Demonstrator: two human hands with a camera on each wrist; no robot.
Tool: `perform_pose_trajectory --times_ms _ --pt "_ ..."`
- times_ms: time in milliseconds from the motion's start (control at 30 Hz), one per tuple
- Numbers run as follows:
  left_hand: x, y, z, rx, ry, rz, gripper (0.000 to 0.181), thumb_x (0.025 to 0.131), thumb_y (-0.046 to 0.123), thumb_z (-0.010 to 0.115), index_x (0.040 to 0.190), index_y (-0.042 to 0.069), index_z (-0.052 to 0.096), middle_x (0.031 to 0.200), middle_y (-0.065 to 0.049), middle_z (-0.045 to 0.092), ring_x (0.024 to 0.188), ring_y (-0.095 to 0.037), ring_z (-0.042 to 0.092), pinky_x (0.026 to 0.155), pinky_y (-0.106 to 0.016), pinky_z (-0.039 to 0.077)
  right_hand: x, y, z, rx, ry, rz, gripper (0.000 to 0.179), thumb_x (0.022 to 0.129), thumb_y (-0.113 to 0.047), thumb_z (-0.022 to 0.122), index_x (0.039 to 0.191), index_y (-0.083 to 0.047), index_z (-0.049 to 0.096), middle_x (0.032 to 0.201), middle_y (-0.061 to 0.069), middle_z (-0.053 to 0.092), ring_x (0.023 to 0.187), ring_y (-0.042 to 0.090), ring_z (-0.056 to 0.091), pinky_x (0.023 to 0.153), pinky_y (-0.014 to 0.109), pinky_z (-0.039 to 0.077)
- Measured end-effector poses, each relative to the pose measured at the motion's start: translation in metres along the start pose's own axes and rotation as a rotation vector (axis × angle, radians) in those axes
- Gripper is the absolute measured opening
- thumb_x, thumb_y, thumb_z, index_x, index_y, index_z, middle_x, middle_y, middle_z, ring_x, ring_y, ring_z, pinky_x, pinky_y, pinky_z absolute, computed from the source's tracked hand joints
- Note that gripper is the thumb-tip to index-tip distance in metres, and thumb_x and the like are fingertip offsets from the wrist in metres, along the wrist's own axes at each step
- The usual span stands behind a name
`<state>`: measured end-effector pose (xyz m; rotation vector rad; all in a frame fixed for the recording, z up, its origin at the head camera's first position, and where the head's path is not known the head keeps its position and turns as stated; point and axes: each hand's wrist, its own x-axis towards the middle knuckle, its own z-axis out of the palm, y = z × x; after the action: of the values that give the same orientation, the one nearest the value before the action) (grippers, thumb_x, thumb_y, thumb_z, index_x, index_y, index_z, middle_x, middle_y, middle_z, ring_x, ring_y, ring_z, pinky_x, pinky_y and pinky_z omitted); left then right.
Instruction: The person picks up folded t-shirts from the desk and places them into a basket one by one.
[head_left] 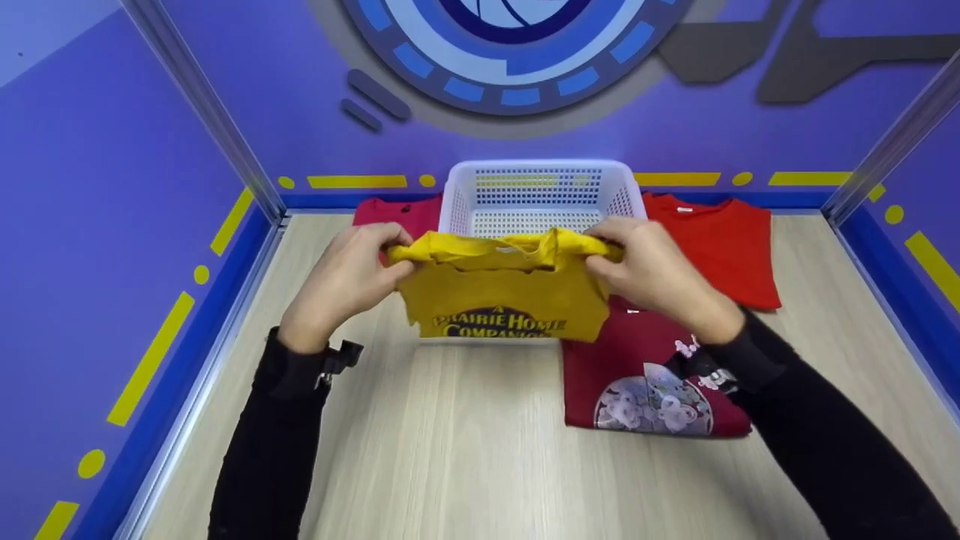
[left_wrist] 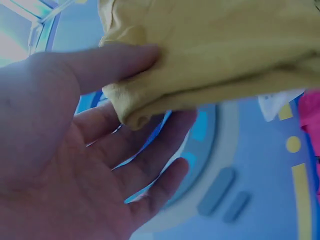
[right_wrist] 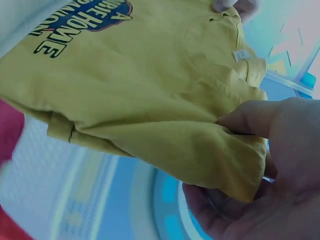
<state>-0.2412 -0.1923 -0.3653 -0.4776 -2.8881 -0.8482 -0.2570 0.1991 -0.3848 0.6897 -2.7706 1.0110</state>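
Observation:
A folded yellow T-shirt (head_left: 510,292) with dark lettering hangs between both hands, in front of the white basket (head_left: 540,169). My left hand (head_left: 352,274) pinches its left shoulder corner between thumb and fingers; the left wrist view shows the thumb pressed on the yellow cloth (left_wrist: 215,50). At the opposite shoulder, my right hand (head_left: 645,266) grips the fabric the same way. In the right wrist view the shirt's neckline and small white label (right_wrist: 241,55) show near the right thumb. The shirt hides the basket's lower front.
A folded maroon T-shirt (head_left: 585,382) with a floral print lies right of centre on the wooden table (head_left: 435,450). Folded red (head_left: 727,255) and pink (head_left: 405,214) shirts flank the basket. Blue-purple panels (head_left: 135,187) wall in the table at left, back and right.

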Motion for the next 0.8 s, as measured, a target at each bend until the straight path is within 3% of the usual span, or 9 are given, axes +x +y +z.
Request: perform_pose_trajectory --times_ms 200,367,500,600,700,800 --pt "0.016 0.021 -0.004 0.030 0.034 0.077 0.018 0.102 0.022 0.080 0.116 0.010 0.081 0.112 -0.008 0.081 0.097 -0.028 0.070 0.089 -0.041 0.055 -0.001 0.002 -0.039 -0.053 0.069 -0.005 0.019 0.101 -0.010 0.077 0.120 -0.008 0.083 0.114 0.011 0.079 0.089 0.023 0.061 0.070 0.018 0.046" --pt "0.038 0.030 -0.010 -0.018 -0.045 0.089 0.019 0.104 0.022 0.079 0.120 0.011 0.082 0.114 -0.007 0.079 0.098 -0.025 0.069 0.085 -0.039 0.059 0.006 0.007 -0.060 -0.101 0.087 -0.006 0.017 0.101 -0.016 0.081 0.116 -0.008 0.084 0.108 0.010 0.078 0.085 0.023 0.059 0.068 0.017 0.045" --pt "0.067 0.024 -0.012 -0.073 -0.153 0.044 0.020 0.105 0.025 0.078 0.122 0.014 0.082 0.107 -0.005 0.076 0.094 -0.023 0.064 0.080 -0.036 0.055 0.025 0.020 -0.071 -0.105 0.009 0.076 0.024 0.104 -0.023 0.079 0.122 -0.009 0.083 0.114 0.014 0.079 0.085 0.025 0.060 0.065 0.019 0.047" --pt "0.095 0.017 -0.008 -0.064 -0.194 0.007 0.021 0.106 0.026 0.077 0.123 0.016 0.082 0.106 -0.005 0.075 0.093 -0.022 0.062 0.080 -0.036 0.052 0.044 0.036 -0.071 -0.091 -0.067 0.151 0.028 0.107 -0.027 0.074 0.127 -0.010 0.082 0.118 0.017 0.078 0.083 0.025 0.060 0.063 0.023 0.047" --pt "0.120 0.009 0.001 -0.043 -0.191 -0.016 0.023 0.105 0.025 0.077 0.124 0.014 0.082 0.110 -0.007 0.077 0.095 -0.022 0.062 0.083 -0.035 0.051 0.063 0.051 -0.066 -0.093 -0.125 0.196 0.031 0.110 -0.029 0.068 0.133 -0.010 0.079 0.124 0.019 0.076 0.082 0.027 0.060 0.064 0.026 0.047" --pt "0.140 0.003 0.010 -0.024 -0.164 -0.040 0.025 0.105 0.026 0.077 0.125 0.011 0.081 0.115 -0.009 0.078 0.097 -0.022 0.063 0.084 -0.034 0.052 0.081 0.065 -0.058 -0.116 -0.126 0.212 0.033 0.112 -0.026 0.064 0.136 -0.007 0.077 0.130 0.022 0.074 0.087 0.028 0.061 0.066 0.025 0.048"
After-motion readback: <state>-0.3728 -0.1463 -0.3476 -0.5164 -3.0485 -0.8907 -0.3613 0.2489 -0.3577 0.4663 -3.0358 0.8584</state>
